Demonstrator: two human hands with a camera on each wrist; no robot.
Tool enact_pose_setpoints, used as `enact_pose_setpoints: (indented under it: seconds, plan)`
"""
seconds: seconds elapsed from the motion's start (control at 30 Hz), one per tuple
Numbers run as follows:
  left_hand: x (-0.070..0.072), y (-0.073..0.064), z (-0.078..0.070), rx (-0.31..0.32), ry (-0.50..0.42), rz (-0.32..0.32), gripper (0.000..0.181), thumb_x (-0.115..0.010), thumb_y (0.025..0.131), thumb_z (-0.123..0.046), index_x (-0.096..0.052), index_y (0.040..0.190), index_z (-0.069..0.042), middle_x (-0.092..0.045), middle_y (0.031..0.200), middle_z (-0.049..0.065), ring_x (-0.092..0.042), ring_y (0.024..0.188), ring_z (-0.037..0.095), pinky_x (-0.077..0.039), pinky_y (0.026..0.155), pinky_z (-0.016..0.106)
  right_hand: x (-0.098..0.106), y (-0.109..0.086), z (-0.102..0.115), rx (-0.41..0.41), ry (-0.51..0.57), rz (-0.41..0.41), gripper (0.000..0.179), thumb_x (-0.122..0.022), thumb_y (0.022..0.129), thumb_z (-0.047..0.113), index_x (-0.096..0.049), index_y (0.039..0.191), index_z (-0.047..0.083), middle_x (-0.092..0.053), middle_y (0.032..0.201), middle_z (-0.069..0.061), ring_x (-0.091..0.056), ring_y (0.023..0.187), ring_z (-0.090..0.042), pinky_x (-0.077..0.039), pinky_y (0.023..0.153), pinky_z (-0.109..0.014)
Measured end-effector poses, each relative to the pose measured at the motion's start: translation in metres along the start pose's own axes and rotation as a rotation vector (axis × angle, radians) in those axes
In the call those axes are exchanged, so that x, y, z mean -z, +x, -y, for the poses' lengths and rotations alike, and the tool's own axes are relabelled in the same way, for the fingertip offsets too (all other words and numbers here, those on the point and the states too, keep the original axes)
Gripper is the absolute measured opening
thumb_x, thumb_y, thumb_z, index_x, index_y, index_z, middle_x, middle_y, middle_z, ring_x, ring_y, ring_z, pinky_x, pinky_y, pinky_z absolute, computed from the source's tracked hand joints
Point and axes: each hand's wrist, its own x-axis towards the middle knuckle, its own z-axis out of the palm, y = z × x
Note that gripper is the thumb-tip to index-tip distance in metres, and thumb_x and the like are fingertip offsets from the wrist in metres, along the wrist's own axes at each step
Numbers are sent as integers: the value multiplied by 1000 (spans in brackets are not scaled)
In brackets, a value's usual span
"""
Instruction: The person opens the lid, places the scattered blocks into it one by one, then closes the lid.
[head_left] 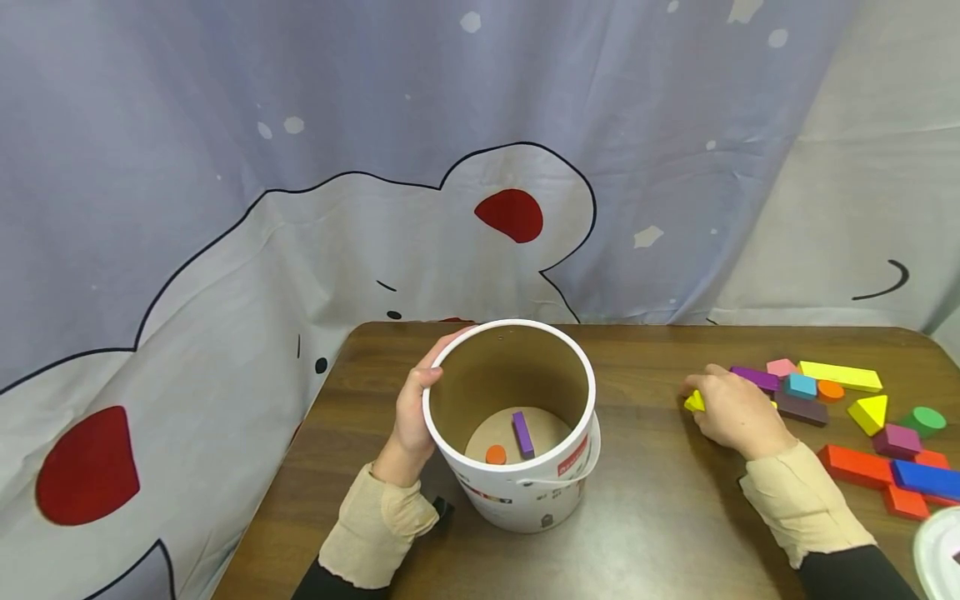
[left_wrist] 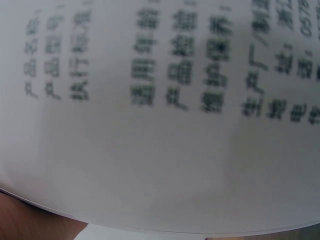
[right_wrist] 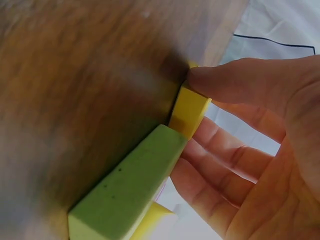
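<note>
"Where are we looking first?"

"Lower middle of the head view: our left hand (head_left: 414, 408) has the bucket (head_left: 517, 500) by its rim, thumb (head_left: 425, 377) at the lip, fingers (head_left: 447, 340) round the outside. A firm hold there!"

"And inside it?"

"On the bottom we spot an orange disc (head_left: 496, 455) and, just beside it, a purple block (head_left: 523, 435). From the left wrist we get little but the bucket's white wall and rows of dark print."

"Over to the right, then!"

"Our right hand (head_left: 738, 414) is down at the worktop (head_left: 660, 517), right of centre, and the gap is narrow: thumb and fingers pinch a yellow block (right_wrist: 189, 112). We see it best from the right wrist, above centre, touching the end of a long green block (right_wrist: 127, 182)."

"Quite a crowd past that hand!"

"It is! Toward the right edge of the head view we have a long yellow bar (head_left: 840, 376), a light blue block (head_left: 800, 385), a yellow triangle (head_left: 868, 414) and a green cylinder (head_left: 924, 421). Below them a blue bar (head_left: 926, 478) lies across red ones (head_left: 855, 467)."

"And behind it all, a patterned curtain (head_left: 645, 100) fills the top."
</note>
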Motion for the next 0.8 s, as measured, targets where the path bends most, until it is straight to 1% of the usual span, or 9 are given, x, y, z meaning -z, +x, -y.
enact_pose_setpoints:
  seconds: [0.1, 0.17, 0.2, 0.3, 0.47, 0.57, 0.7, 0.8]
  plan:
    - [3, 0, 5, 6, -10, -1, 67, -19, 93, -15, -41, 155, -5, -53, 151, 10, -51, 137, 26, -39, 116, 49, 0, -1, 1, 0, 4, 7, 29, -79, 72, 3, -75, 100, 7, -65, 93, -15, -60, 71, -27, -53, 61, -42]
    - [4, 0, 7, 4, -14, -3, 67, -18, 93, -15, -41, 155, -5, -52, 151, 11, -51, 137, 26, -39, 115, 49, 1, -1, 2, 4, 2, 4, 28, -79, 72, 2, -75, 100, 8, -65, 92, -14, -60, 70, -26, -53, 61, -41]
    - [4, 0, 7, -3, -17, 1, 66, -20, 94, -16, -40, 155, -4, -52, 152, 12, -50, 137, 27, -39, 115, 49, 1, -1, 2, 8, 1, 1, 28, -79, 72, 2, -75, 99, 8, -65, 92, -14, -59, 70, -26, -53, 61, -41]
    - [4, 0, 6, 3, -15, -5, 66, -21, 94, -18, -41, 155, -5, -52, 151, 12, -51, 137, 27, -39, 115, 49, 1, -1, 3, 21, 0, -5, 28, -79, 72, 2, -76, 99, 7, -65, 91, -13, -59, 71, -25, -54, 63, -42]
    - [3, 0, 4, 13, 1, -4, 67, -18, 93, -15, -41, 155, -5, -52, 151, 11, -50, 138, 28, -38, 116, 50, 2, -1, 6, 30, 3, -5, 27, -79, 72, 3, -75, 99, 7, -65, 91, -13, -59, 71, -25, -54, 64, -42]
    - [1, 0, 1, -9, 3, 17, 64, -21, 96, -17, -40, 156, -4, -52, 151, 11, -50, 137, 28, -39, 115, 49, 4, -2, 8, 35, 2, -13, 25, -79, 73, 3, -76, 98, 7, -65, 91, -13, -60, 70, -25, -54, 65, -44]
    - [-4, -1, -4, -18, -12, 23, 62, -33, 97, -26, -39, 155, -3, -52, 150, 10, -50, 137, 27, -40, 115, 46, 8, -2, 11, 38, -9, -34, 27, -81, 73, 6, -76, 100, 7, -65, 92, -13, -61, 69, -25, -54, 61, -43]
    - [-7, -1, -8, -8, -14, 10, 62, -32, 97, -25, -41, 153, -2, -53, 148, 9, -51, 136, 26, -40, 115, 45, 12, -2, 16, 44, -14, -55, 29, -82, 74, 9, -76, 102, 7, -65, 93, -12, -61, 69, -24, -53, 60, -43]
